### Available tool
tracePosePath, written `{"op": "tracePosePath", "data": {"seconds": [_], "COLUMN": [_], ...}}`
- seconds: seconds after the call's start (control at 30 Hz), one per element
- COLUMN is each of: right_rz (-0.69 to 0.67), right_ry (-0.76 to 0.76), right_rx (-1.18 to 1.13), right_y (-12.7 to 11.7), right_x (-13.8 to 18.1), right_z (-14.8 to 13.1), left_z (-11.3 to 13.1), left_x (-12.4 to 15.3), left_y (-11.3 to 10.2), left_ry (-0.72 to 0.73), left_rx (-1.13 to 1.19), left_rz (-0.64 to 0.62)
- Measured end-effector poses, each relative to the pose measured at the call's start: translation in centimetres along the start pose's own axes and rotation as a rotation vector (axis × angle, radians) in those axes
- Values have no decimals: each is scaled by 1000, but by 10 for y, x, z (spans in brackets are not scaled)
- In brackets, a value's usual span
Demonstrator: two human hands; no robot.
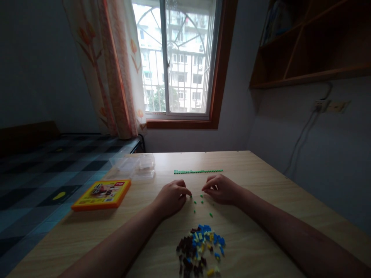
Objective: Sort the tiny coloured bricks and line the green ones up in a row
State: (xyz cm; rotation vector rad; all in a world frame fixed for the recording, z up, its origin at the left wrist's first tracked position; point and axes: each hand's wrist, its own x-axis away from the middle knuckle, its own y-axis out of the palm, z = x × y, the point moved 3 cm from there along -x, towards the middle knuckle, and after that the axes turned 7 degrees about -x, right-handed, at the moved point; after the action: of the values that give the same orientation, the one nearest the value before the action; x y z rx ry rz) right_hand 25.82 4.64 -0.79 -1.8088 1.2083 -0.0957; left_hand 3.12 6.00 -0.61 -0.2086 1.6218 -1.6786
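Observation:
My left hand (pixel 173 196) rests on the table with its fingers curled, the index fingertip and thumb closed at a tiny green building brick (pixel 191 196). Opposite it, my right hand (pixel 220 189) is closed in a pinch; whatever its fingertips hold is too small to make out. Between and just below both hands lie several loose green bricks (pixel 202 202). Beyond the hands runs a long row of small green bricks (pixel 198 172), lined up side by side. Nearer to me is a mixed heap of brown, blue, yellow and cream bricks (pixel 199 247).
An orange-yellow box (pixel 101 195) with a printed lid lies at the table's left side. Behind it stand clear plastic trays (pixel 136 166). The wooden table (pixel 261 173) reaches toward the window wall. A bed with a checked cover (pixel 37 170) is at the left.

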Motion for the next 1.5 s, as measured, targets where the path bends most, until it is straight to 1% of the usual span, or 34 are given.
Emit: {"op": "tracePosePath", "data": {"seconds": [0.07, 0.17, 0.37, 0.53, 0.63, 0.73, 0.83, 0.93, 1.07, 1.13, 1.23, 1.37, 1.5], "right_rz": [-58, -95, -126, -111, -94, -58, 4, 17, 90, 139, 182, 207, 239], "right_ry": [-23, -47, -54, -31, 8, 87, 182, 253, 329, 358, 389, 442, 487], "right_rx": [-21, -44, -68, -24, 6, 58, 139, 216, 366, 422, 465, 484, 456], "right_y": [3, 2, 2, -2, -10, -25, -44, -62, -78, -81, -78, -71, -69], "right_x": [2, 3, 4, 4, 4, 8, 15, 23, 33, 36, 36, 33, 30], "right_z": [-5, -6, -7, -1, 10, 28, 49, 70, 93, 102, 110, 114, 115], "left_z": [0, 0, 1, 2, 1, 0, 0, 0, -1, -2, -2, -2, -2], "left_x": [0, -1, 1, 1, 1, 0, 0, 0, 0, 0, 0, -1, -1], "left_y": [0, -1, 0, 0, 0, 0, -1, -1, 1, 2, 2, 1, 2], "left_ry": [4, -3, 8, 16, 21, 16, 19, 28, 31, 37, 39, 33, 33], "left_rx": [-10, -14, -42, -47, -48, -58, -66, -69, -74, -72, -72, -79, -94], "left_rz": [0, 8, 31, 69, 52, 32, 25, 25, 35, 39, 38, 20, 15]}}
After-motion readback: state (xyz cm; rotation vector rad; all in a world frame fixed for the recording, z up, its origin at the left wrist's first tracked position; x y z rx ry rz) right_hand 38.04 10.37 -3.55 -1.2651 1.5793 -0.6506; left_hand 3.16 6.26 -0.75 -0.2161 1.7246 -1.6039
